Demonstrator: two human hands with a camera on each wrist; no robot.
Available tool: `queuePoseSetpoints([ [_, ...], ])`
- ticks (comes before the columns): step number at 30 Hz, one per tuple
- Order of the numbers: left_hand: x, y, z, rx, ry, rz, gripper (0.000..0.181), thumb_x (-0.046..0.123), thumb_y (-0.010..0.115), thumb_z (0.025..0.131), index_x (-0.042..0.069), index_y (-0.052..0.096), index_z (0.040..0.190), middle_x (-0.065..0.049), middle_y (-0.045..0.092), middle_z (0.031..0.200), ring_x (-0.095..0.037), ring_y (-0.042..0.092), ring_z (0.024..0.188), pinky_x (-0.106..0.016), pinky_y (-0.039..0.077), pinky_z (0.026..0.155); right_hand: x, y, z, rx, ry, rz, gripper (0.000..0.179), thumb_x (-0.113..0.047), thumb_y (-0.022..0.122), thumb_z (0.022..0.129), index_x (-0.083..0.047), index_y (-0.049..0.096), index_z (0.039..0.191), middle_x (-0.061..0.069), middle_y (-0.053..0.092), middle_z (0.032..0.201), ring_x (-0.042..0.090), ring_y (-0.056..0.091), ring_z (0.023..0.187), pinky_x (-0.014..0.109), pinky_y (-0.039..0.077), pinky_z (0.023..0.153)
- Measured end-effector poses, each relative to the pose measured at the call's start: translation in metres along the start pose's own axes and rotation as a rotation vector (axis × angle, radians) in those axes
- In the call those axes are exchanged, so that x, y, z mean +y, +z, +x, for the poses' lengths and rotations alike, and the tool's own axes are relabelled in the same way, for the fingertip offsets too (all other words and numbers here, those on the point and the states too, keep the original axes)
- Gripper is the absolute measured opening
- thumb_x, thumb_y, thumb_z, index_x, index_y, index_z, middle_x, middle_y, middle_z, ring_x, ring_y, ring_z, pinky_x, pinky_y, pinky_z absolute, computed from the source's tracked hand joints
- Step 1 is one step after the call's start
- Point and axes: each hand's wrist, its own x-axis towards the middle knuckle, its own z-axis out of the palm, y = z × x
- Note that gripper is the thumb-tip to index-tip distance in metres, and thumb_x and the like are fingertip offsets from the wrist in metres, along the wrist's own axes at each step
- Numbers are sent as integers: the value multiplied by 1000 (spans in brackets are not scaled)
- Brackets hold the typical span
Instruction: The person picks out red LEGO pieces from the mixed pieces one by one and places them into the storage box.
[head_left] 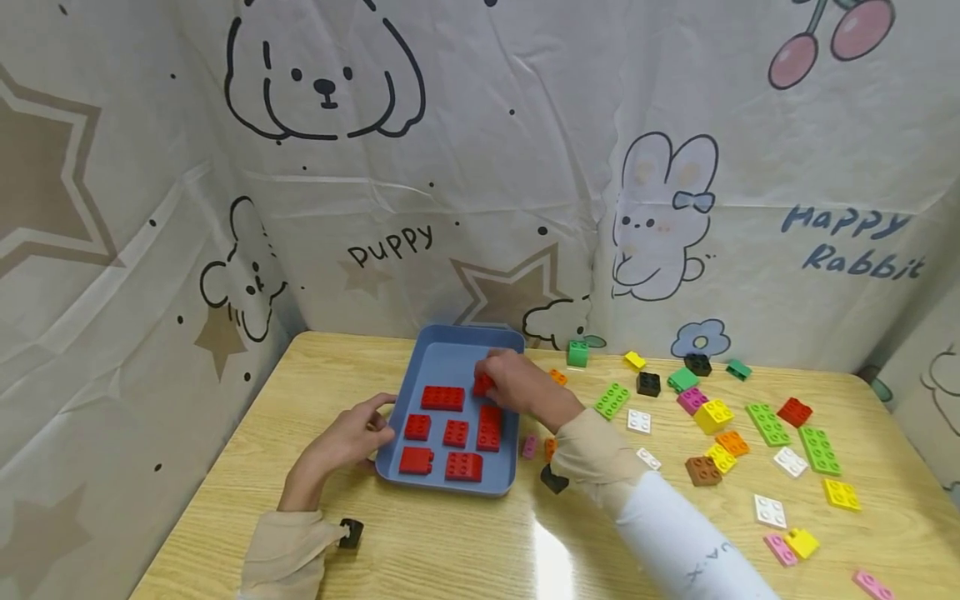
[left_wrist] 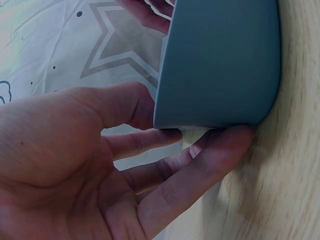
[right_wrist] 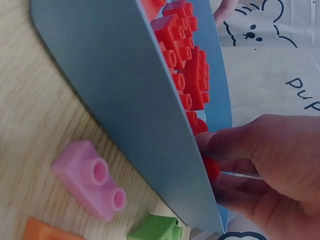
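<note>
A shallow blue tray (head_left: 517, 467) stands on the table with several red bricks (head_left: 442, 398) in it, mostly studs up. My left hand (head_left: 349, 435) is at the tray's left side. In the left wrist view, fingers (left_wrist: 131, 102) of that hand bend against the rim, and another digit touches the outer wall low down. My right hand (head_left: 517, 385) reaches over the tray's right wall and pinches a red toy brick (head_left: 483, 384) inside, near the upper right. In the right wrist view, the wall and fingers hide most of that brick (right_wrist: 211, 169).
Right of the tray lie many loose bricks, among them a lime brick (head_left: 612, 401), a brown one (head_left: 703, 471) and a white one (head_left: 769, 511). A pink brick (right_wrist: 85, 175) lies close beside the tray. A printed cloth (head_left: 480, 208) hangs behind the table.
</note>
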Motion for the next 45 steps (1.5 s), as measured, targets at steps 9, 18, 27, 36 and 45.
queuePoseSetpoints([
  [9,1,-1,1,-8,6,8,54,2,58,94,-3,46,147,-15,60,97,-25,62,83,-40,62,59,-1,2,1,-38,8,24,15,1,73,90,-2,74,104,12,68,98,21,64,87,29,59,75],
  [18,0,0,0,-6,1,10,53,1,58,95,-3,46,147,-14,59,95,-26,61,82,-40,62,58,-5,-10,-10,-10,8,67,23,2,71,91,0,70,114,17,66,108,25,63,93,35,59,82],
  [27,2,0,0,0,8,16,53,1,58,95,-3,47,147,-14,59,95,-25,60,81,-39,61,57,-9,-40,-52,151,32,136,24,6,69,90,-7,68,111,11,63,118,26,62,95,34,58,81],
  [36,1,0,0,6,23,15,52,1,59,96,-4,46,147,-14,59,95,-25,60,81,-40,61,56,8,-64,-98,360,52,118,25,5,72,89,-6,67,111,9,65,116,28,65,101,43,59,89],
  [45,1,0,0,6,29,22,53,1,59,95,-5,46,146,-14,60,94,-26,61,80,-40,61,56,40,-79,-150,525,111,27,31,7,73,87,-5,67,115,11,63,121,27,64,98,44,59,78],
])
